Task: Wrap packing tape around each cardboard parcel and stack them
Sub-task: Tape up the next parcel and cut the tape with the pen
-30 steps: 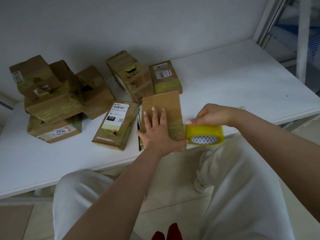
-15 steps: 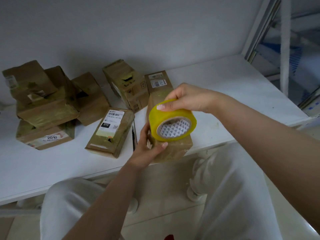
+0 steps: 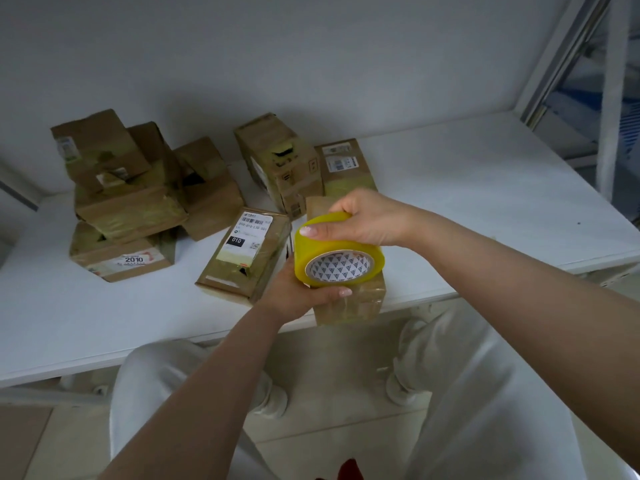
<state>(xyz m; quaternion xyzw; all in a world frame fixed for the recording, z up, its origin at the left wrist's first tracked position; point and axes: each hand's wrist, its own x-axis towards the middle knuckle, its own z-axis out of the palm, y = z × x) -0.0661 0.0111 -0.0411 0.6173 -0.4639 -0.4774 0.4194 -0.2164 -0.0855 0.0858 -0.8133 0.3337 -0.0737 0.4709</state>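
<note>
A brown cardboard parcel (image 3: 349, 304) is tilted up at the front edge of the white table (image 3: 485, 209), its near end past the edge. My left hand (image 3: 298, 292) grips it from the left, thumb across its front face. My right hand (image 3: 367, 220) holds a yellow roll of packing tape (image 3: 337, 251) from above, pressed against the parcel's top. The roll hides most of the parcel. A flat labelled parcel (image 3: 246, 251) lies just to the left.
A pile of taped parcels (image 3: 128, 199) sits at the table's back left, one marked 2010 (image 3: 121, 256). Two more boxes (image 3: 284, 161) (image 3: 346, 168) stand behind my hands. A metal frame (image 3: 613, 98) rises at the right. My knees are under the table edge.
The parcel lay flat under my left palm; now it is tilted up in that hand. My right hand has brought the tape roll from the parcel's right side onto its top.
</note>
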